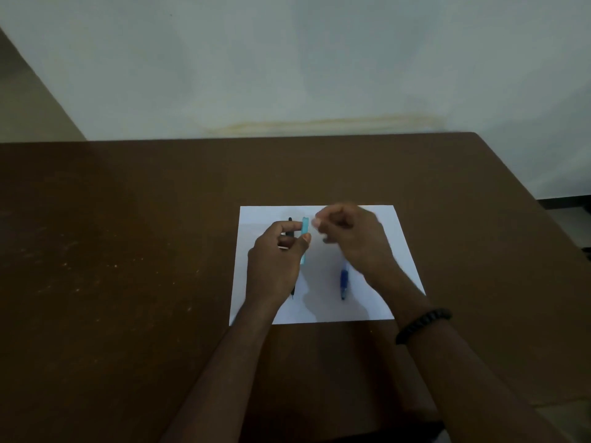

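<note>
A white sheet of paper (377,238) lies on a brown table (128,251). Above the sheet my left hand (275,260) pinches a light blue pen barrel (306,230) between thumb and fingers, held roughly upright. My right hand (348,231) hovers just right of the barrel's top, fingers curled; it is blurred and I see nothing in it. A black pen (291,233) lies on the paper, mostly hidden behind my left hand, its tip showing lower down. A dark blue pen (344,282) lies on the paper under my right wrist.
A pale wall rises behind the table's far edge (287,137). The table's right edge runs diagonally at the right. A black bead bracelet (422,324) sits on my right wrist. The room is dim.
</note>
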